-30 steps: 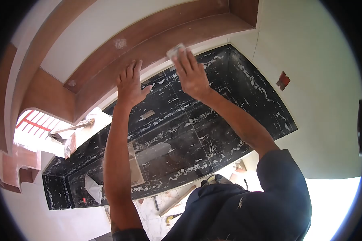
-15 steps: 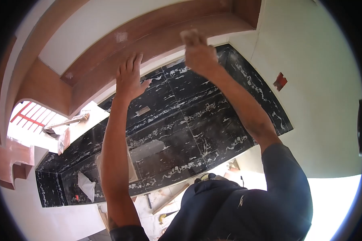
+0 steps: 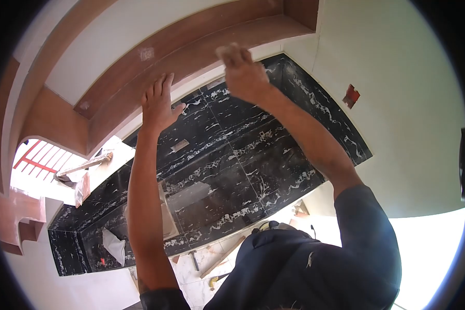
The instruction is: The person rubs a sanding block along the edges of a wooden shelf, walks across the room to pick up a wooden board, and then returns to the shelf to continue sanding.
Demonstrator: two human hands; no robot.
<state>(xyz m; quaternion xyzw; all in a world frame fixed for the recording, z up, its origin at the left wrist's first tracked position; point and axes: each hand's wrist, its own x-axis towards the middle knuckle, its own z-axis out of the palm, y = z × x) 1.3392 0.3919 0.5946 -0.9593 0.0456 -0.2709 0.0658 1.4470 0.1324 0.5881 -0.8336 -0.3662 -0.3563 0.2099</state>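
Note:
My left hand (image 3: 159, 106) rests with its fingers stretched out against the lower face of the reddish-brown wooden shelf (image 3: 191, 64). Farther right, my right hand (image 3: 247, 77) is raised to the same wood with its fingers curled. They are blurred, and I cannot tell what, if anything, is in them. A pale patch (image 3: 146, 53) marks the upper wooden face near my left hand. Below both hands spreads a counter and backsplash of black tile with white veins (image 3: 201, 155).
A sink (image 3: 171, 227) is set in the counter, partly behind my left arm. A white crumpled sheet (image 3: 113, 247) lies to its left. A red wall box (image 3: 351, 96) sits on the right wall. On the floor lie a hammer (image 3: 195, 261) and a wooden strip (image 3: 225, 257).
My view has shifted a little, so the shelf, counter and wall box appear farther left. My right hand has moved slightly left along the wood, while my left hand stays on it.

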